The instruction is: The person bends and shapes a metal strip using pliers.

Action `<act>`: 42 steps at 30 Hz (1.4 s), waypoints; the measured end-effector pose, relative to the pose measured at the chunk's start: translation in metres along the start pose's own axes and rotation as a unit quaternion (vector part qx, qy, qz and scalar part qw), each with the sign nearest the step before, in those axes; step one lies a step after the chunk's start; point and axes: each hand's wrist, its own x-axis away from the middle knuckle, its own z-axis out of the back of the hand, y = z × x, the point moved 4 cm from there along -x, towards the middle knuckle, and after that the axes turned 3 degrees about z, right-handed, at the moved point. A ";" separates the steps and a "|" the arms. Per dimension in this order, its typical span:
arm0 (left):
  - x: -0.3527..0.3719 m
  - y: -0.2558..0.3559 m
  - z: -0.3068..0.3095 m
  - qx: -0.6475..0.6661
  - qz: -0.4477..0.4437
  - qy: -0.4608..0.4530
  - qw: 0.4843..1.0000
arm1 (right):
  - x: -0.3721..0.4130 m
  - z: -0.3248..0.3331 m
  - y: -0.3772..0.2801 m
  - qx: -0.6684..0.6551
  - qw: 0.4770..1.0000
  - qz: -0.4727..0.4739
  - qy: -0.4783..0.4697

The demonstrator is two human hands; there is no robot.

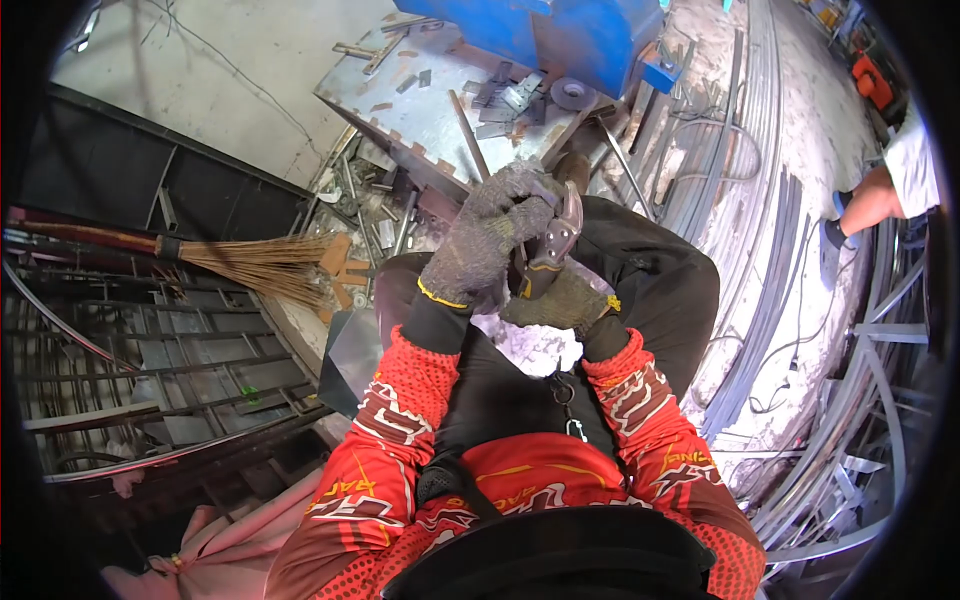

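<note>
Above my lap, both my hands wear grey knit work gloves. My left hand (490, 235) has its fingers curled against the upper part of a dark hand tool (558, 238) with a curved, shiny metal piece and small rivet-like spots. Lower down, my right hand (560, 303) is closed around the tool's lower end, where a yellow mark shows. The tool's exact kind is hard to make out, because the gloves cover much of it. Beyond the hands, a metal-topped bench (370, 85) carries small metal offcuts (495, 105) and a round disc (573, 94).
A blue metal piece (570, 40) stands on the bench. To the left lie a straw broom (255, 262) and a metal grating (170, 350). Long metal strips (765, 240) cover the floor on the right, near another person's leg (870, 200). Bent metal lengths (880, 400) lie lower right.
</note>
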 end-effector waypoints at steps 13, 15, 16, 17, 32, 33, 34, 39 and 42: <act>0.000 0.020 0.013 -0.036 -0.026 0.229 0.973 | -0.010 -0.006 0.013 -0.098 0.994 -0.044 0.035; 0.002 0.020 0.014 -0.014 -0.015 0.237 0.971 | -0.015 0.002 0.003 0.084 0.987 0.124 0.058; 0.001 0.018 0.014 -0.013 -0.015 0.237 0.971 | -0.015 0.001 0.002 0.085 0.987 0.124 0.058; -0.001 0.016 0.014 0.000 -0.015 0.240 0.971 | -0.014 -0.001 0.001 0.062 0.989 0.118 0.061; 0.003 0.008 0.030 0.005 0.004 0.260 0.966 | -0.014 0.002 0.002 0.186 0.979 0.064 0.060; 0.002 0.004 0.031 0.065 0.014 0.254 0.965 | -0.014 0.002 0.002 0.193 0.976 0.071 0.071; 0.002 0.003 0.032 0.066 0.015 0.253 0.965 | -0.013 0.002 0.002 0.193 0.976 0.070 0.071; 0.001 0.004 0.041 -0.027 0.013 0.261 0.965 | -0.016 0.002 0.000 0.219 0.971 0.064 0.072; 0.002 0.004 0.040 -0.003 0.021 0.267 0.964 | -0.015 0.001 0.002 0.222 0.969 0.080 0.077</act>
